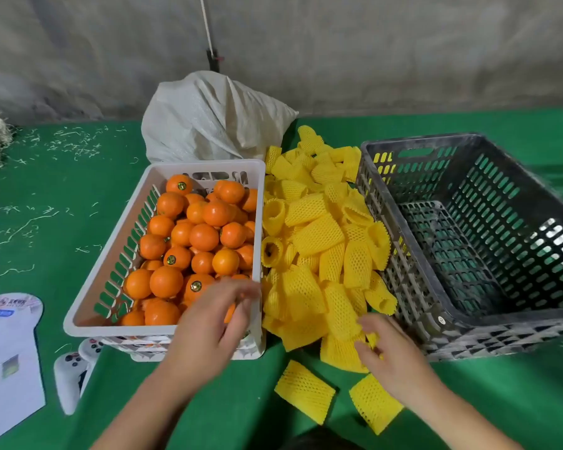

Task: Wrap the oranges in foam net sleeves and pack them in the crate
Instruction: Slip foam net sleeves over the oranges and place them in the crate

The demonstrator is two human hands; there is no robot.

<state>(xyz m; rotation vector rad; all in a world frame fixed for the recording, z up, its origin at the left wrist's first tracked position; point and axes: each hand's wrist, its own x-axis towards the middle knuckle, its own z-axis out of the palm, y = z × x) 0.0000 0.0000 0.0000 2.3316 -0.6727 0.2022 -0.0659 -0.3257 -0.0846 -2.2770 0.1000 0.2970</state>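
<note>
A white slotted basket (pixel 88 306) at centre left is heaped with oranges (pixel 203 237). A pile of yellow foam net sleeves (pixel 319 235) lies between it and a dark grey crate (pixel 403 280) on the right, whose inside holds no fruit. My left hand (pixel 213 323) hovers over the basket's near right corner, blurred, fingers curled above an orange; whether it grips one I cannot tell. My right hand (pixel 387 349) rests on the near edge of the sleeve pile, fingers spread and touching a sleeve. Two flat sleeves (pixel 304 389) lie apart near me.
A white woven sack (pixel 208 121) stands behind the basket. A white game controller (pixel 70 378) and printed papers (pixel 9 355) lie at the left on the green cloth (pixel 62 196). Straw-like scraps litter the far left. A grey tarp wall closes the back.
</note>
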